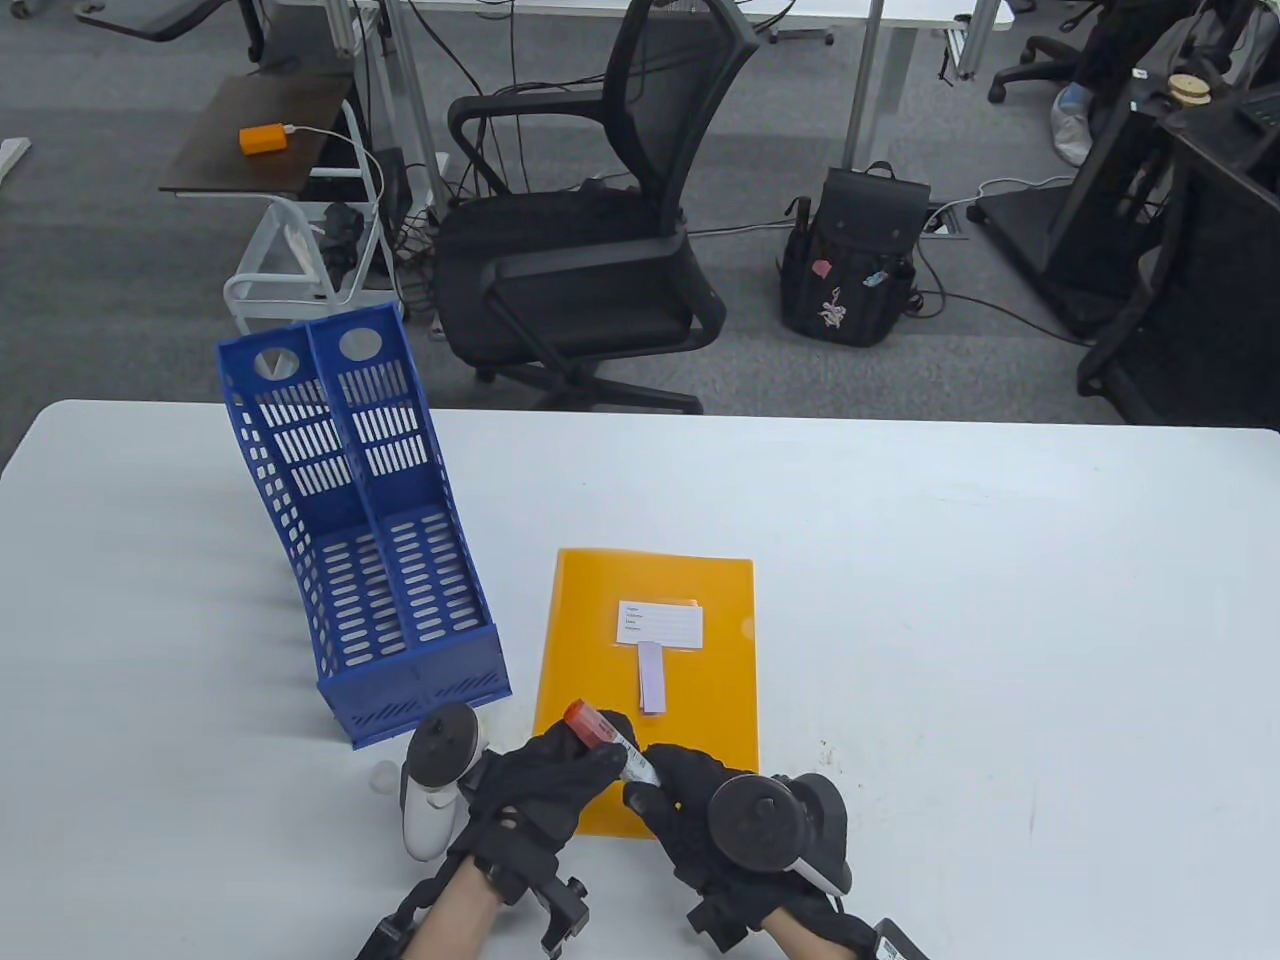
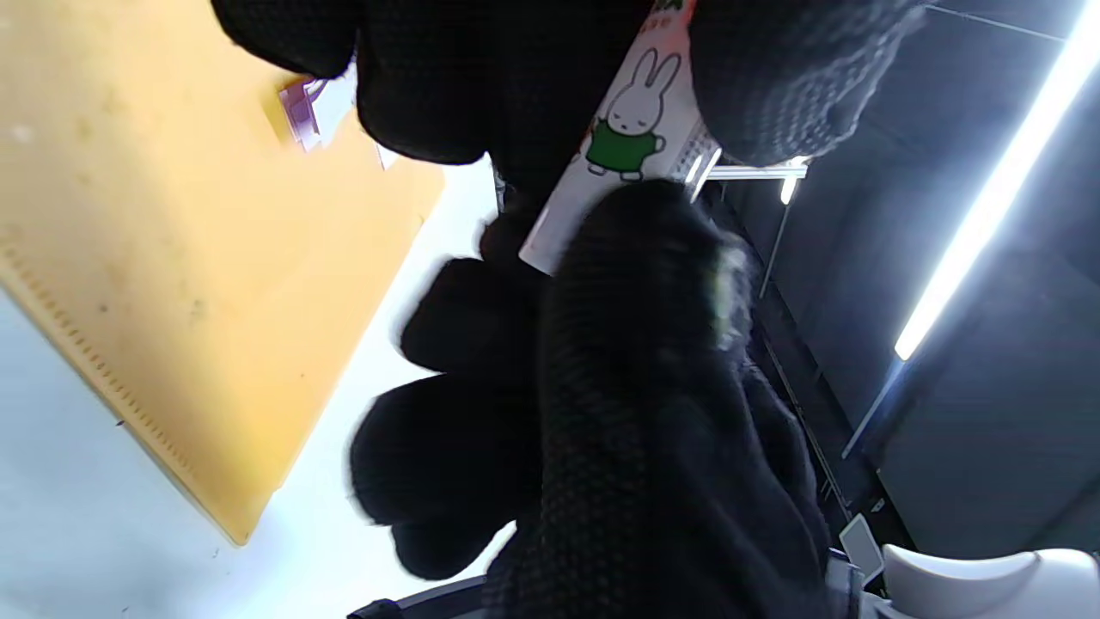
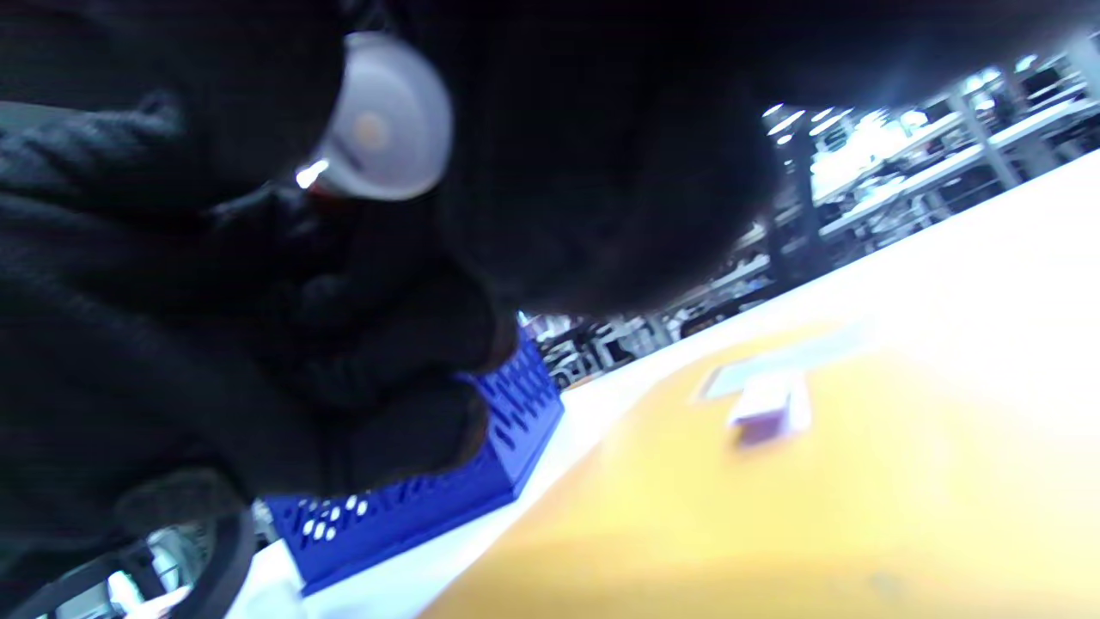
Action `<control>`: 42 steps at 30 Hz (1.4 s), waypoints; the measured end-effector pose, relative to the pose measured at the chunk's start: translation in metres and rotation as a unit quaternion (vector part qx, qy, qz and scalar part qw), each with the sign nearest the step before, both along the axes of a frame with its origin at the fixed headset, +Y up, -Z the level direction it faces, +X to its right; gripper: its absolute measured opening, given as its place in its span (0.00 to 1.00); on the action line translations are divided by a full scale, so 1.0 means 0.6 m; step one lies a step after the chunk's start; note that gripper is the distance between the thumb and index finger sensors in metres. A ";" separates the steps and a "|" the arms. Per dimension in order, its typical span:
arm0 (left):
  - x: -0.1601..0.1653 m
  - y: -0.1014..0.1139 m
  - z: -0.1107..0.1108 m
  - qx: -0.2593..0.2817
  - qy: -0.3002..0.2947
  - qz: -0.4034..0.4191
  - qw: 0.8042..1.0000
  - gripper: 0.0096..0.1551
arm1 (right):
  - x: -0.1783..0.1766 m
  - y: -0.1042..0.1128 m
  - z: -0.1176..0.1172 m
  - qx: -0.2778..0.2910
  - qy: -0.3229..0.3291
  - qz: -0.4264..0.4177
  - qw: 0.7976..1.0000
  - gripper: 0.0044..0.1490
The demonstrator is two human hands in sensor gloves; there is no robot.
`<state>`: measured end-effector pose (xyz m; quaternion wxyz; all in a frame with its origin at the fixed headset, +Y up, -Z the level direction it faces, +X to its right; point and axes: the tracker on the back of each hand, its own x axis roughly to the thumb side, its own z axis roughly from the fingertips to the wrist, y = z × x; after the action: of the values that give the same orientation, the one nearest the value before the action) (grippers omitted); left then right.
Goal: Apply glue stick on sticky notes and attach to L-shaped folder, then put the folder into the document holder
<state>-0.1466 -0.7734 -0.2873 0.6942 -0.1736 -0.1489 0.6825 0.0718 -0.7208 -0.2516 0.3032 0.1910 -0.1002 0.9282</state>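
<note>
An orange L-shaped folder (image 1: 690, 720) lies flat in the middle of the table, with a white label and a lilac sticky note (image 1: 651, 680) lying on it. Over its near edge both hands hold a glue stick (image 1: 612, 742) with a red cap. My left hand (image 1: 575, 765) grips the cap end and my right hand (image 1: 665, 785) grips the lower end. The left wrist view shows the stick's rabbit print (image 2: 636, 129) between black fingers, above the folder (image 2: 172, 258). In the right wrist view the stick's round end (image 3: 387, 120) sits in my fist.
A blue two-slot document holder (image 1: 370, 560) stands left of the folder, open side facing up and forward; its wall shows in the right wrist view (image 3: 447, 481). A small white round object (image 1: 385, 775) lies by my left wrist. An office chair (image 1: 580, 250) stands beyond the table's far edge.
</note>
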 end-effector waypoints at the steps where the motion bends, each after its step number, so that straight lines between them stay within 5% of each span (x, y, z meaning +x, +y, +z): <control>1: 0.001 0.001 0.000 0.002 -0.001 0.002 1.000 0.34 | 0.001 0.001 0.001 0.003 -0.016 -0.002 1.000 0.42; 8: -0.004 0.009 0.000 0.015 0.020 -0.008 1.000 0.34 | -0.001 -0.017 -0.006 -0.043 0.042 -0.022 0.998 0.46; 14: -0.001 0.010 0.001 0.023 0.014 -0.001 1.000 0.34 | 0.000 0.000 0.004 0.049 -0.018 -0.003 0.999 0.43; 20: -0.010 0.007 -0.002 0.010 0.028 0.009 1.000 0.35 | -0.003 -0.010 -0.001 0.004 0.025 -0.002 1.000 0.46; 26: -0.005 0.008 -0.002 0.011 0.022 0.006 1.000 0.35 | 0.002 -0.001 0.004 0.065 -0.025 -0.003 0.998 0.44; 32: -0.010 0.007 -0.002 0.004 0.027 -0.001 1.000 0.35 | -0.003 -0.010 -0.003 0.008 0.029 0.000 1.000 0.46; 38: -0.005 0.007 -0.001 0.008 0.019 0.009 1.000 0.35 | -0.001 0.002 0.003 0.050 -0.009 0.009 0.999 0.44; 42: -0.007 0.010 0.001 0.012 0.029 0.000 0.999 0.35 | -0.004 -0.007 0.000 0.040 0.028 0.025 0.999 0.47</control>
<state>-0.1509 -0.7677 -0.2868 0.7000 -0.1451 -0.1369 0.6857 0.0693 -0.7253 -0.2517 0.2750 0.2311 -0.1237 0.9250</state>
